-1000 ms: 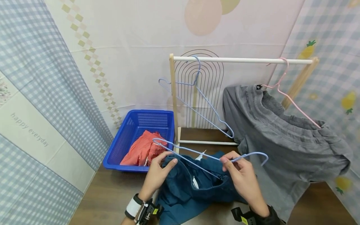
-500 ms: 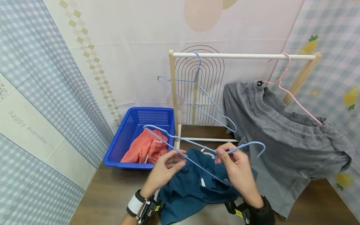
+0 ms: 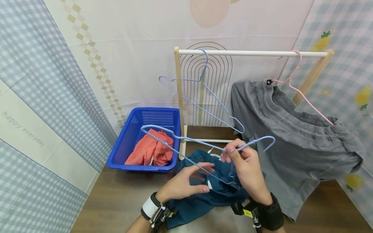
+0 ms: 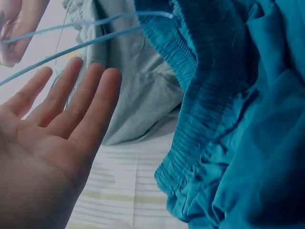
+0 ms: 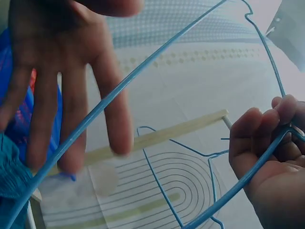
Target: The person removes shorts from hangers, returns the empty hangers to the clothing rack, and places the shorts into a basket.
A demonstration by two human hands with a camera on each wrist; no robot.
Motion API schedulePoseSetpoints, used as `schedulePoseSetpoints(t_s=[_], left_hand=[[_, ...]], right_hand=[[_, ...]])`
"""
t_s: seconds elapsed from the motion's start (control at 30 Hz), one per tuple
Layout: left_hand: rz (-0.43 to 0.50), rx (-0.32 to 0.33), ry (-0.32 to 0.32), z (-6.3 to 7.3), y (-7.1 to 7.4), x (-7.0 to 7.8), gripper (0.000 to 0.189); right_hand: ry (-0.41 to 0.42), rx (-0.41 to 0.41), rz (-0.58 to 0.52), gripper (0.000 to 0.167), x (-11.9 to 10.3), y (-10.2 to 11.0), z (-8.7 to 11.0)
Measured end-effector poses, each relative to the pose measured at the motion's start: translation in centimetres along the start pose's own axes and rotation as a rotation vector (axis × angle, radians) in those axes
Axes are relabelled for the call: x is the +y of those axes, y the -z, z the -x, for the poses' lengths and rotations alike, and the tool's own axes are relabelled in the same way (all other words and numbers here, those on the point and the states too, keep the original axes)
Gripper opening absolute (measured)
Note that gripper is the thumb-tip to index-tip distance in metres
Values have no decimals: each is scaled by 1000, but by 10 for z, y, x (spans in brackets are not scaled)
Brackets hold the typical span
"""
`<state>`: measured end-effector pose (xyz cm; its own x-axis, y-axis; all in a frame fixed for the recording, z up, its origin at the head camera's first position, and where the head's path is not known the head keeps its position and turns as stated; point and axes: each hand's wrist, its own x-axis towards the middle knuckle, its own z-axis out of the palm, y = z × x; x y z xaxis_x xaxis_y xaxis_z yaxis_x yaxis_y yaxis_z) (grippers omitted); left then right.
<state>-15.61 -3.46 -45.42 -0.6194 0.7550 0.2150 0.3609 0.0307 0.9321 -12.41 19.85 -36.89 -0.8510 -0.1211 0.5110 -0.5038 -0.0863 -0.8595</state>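
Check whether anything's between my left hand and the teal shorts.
Nothing visible stands between your left hand and the teal shorts. The held blue hanger crosses that hand in the head view, but on the camera's side.

Black right cuff, white left band (black-edged), yellow label.

The white band of the checked cloth reads "happy everyday". The black label on the gray garment is too small to read.
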Motion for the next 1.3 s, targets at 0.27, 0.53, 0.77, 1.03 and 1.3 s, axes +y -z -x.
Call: schedulePoseSetpoints(t_s=[0.27, 0.53, 0.77, 1.03, 1.3], left_hand=[[-137, -27, -6, -28, -6, 4, 84], [-197, -12, -49, -46, -8, 4, 88], [-258, -28, -155, -55, -15, -8, 77], [-416, 101, -146, -67, -11, -9, 58], [-652, 184, -65, -77, -13, -11, 56]], right_hand=[[123, -107, -245, 27, 1, 5, -12], [179, -232, -401, 35, 8, 11, -17], [124, -202, -298, 33, 10, 21, -3], [-105, 75, 159, 29, -2, 28, 20], [-368, 53, 342, 41, -22, 51, 45]])
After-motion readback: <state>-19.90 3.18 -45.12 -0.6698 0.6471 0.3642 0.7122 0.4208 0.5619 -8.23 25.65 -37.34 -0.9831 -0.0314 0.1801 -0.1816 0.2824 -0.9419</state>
